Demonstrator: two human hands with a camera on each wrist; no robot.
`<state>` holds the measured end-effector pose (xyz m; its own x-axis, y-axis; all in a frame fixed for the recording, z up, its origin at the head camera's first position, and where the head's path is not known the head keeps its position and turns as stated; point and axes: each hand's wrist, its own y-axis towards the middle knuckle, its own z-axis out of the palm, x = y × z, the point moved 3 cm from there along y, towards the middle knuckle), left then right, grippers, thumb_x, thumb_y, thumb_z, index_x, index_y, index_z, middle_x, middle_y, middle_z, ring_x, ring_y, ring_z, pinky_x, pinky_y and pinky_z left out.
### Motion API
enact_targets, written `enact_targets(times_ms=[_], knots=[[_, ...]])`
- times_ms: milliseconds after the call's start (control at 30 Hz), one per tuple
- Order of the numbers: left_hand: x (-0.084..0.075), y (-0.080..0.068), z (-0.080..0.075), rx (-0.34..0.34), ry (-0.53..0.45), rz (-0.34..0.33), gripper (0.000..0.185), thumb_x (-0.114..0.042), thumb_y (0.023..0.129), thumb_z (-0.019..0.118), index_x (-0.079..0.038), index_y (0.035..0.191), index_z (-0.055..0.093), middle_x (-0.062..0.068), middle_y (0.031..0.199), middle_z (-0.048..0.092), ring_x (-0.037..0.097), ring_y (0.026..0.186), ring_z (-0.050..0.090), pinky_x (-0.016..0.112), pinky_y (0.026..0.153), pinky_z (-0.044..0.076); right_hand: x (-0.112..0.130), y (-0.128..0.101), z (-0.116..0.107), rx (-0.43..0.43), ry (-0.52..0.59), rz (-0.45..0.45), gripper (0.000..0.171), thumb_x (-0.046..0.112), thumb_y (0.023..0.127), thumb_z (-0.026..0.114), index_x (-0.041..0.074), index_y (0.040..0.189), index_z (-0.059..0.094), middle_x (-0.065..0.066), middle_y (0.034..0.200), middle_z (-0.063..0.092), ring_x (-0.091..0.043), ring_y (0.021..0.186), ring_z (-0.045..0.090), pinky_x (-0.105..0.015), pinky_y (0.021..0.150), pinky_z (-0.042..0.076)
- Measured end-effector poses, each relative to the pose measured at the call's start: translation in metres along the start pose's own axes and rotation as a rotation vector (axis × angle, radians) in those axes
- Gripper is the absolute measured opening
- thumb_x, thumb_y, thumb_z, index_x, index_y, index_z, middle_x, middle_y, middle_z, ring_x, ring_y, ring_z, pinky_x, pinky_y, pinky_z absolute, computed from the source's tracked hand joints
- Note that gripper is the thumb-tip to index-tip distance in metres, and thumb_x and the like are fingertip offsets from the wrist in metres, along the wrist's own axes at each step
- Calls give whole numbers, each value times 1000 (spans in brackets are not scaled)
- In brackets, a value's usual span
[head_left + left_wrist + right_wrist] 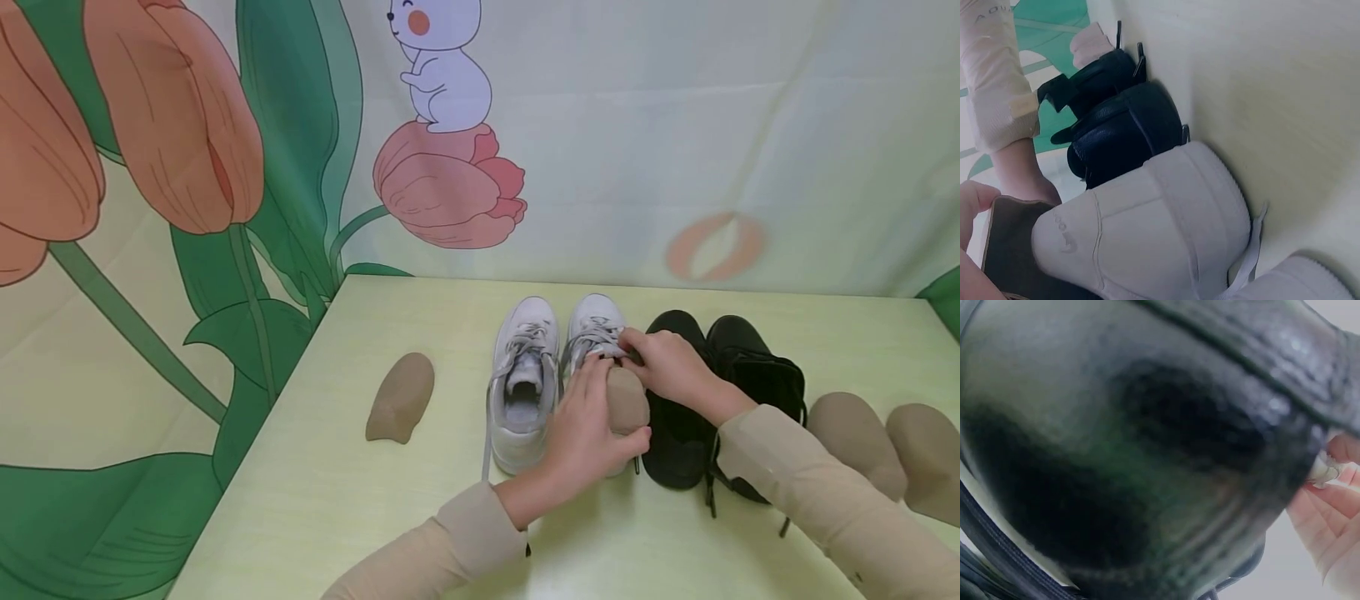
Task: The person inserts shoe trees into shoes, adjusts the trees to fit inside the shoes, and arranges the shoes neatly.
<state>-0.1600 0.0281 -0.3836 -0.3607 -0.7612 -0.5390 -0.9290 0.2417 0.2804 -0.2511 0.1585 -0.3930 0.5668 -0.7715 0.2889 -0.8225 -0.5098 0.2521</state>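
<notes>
left fingers point(600, 433) clamp a tan insert point(627, 400) in the white shoe point(596, 333); right fingers point(637, 343) pinch its laces, black shoe point(675, 433) beside.

The table point(375, 517) under my hands is pale yellow-green with faint streaks, and on it stand a pair of white sneakers point(525, 383) with grey-white laces beside a pair of plain black shoes point(750, 367). The shoe insert point(628, 400) I hold is a dull tan-brown, the same shade as the one lying loose point(401, 397) and the two at the edge point(885, 450), and my sleeves point(810, 483) are light beige. The backdrop point(675, 125) is pale mint with orange-pink tulips, dark green leaves and a white cartoon rabbit with a pink cheek.
</notes>
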Motion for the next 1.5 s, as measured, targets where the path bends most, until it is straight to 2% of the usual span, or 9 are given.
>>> enact_targets(times_ms=[133, 300, 600, 733, 967, 1100, 1300, 1500], knots=[[-1, 3, -3, -29, 40, 39, 74, -37, 66, 67, -9, 127, 36, 3, 132, 41, 15, 115, 45, 30, 86, 45, -2, -1, 0, -4, 3, -22, 6, 10, 83, 58, 10, 79, 54, 2, 57, 46, -7, 47, 37, -23, 48, 30], [0, 6, -7, -23, 85, 89, 71, -35, 63, 68, -9, 122, 39, 1, 123, 47, 13, 102, 50, 26, 77, 47, -3, -2, 0, -26, 11, -58, 9, 9, 83, 57, 12, 76, 52, 4, 54, 42, -6, 45, 34, -22, 48, 29], [2, 12, -10, 23, 97, 120, 71, -34, 62, 68, -11, 122, 38, 1, 115, 51, 13, 96, 49, 25, 75, 46, -5, -2, 1, -62, 4, -99, 12, 10, 83, 58, 13, 74, 51, 6, 51, 36, -5, 43, 30, -21, 46, 26], [4, 10, -8, 20, 97, 125, 71, -38, 64, 68, -12, 123, 37, -1, 117, 49, 13, 99, 48, 25, 76, 46, -6, -2, 2, -67, 6, -96, 6, 12, 83, 59, 12, 78, 55, 6, 51, 40, -4, 43, 31, -20, 46, 27], [9, 3, -6, 7, 89, 83, 79, -54, 68, 66, -15, 131, 37, 3, 134, 40, 22, 122, 39, 38, 98, 36, -6, -3, 4, -75, 4, -71, 6, 12, 82, 61, 8, 86, 61, 1, 63, 57, -6, 49, 44, -24, 50, 37], [8, 0, -6, -12, 79, 61, 80, -55, 68, 66, -16, 132, 37, 5, 137, 37, 25, 121, 39, 41, 98, 35, -5, -4, 5, -96, -2, -59, 9, 12, 80, 62, 8, 88, 62, -2, 67, 61, -8, 51, 49, -27, 52, 41], [6, 1, -5, -54, 89, 82, 76, -52, 68, 68, -14, 128, 40, 4, 134, 41, 24, 119, 41, 40, 97, 35, -4, -6, 5, -138, -1, -61, 10, 12, 80, 62, 6, 88, 64, -5, 70, 64, -15, 56, 56, -32, 55, 46], [6, 4, -5, -59, 96, 80, 73, -48, 68, 69, -14, 126, 41, 5, 131, 43, 25, 114, 44, 39, 94, 38, -4, -5, 4, -157, 1, -75, 10, 11, 78, 63, 6, 87, 64, -7, 72, 65, -17, 58, 58, -33, 57, 47]])
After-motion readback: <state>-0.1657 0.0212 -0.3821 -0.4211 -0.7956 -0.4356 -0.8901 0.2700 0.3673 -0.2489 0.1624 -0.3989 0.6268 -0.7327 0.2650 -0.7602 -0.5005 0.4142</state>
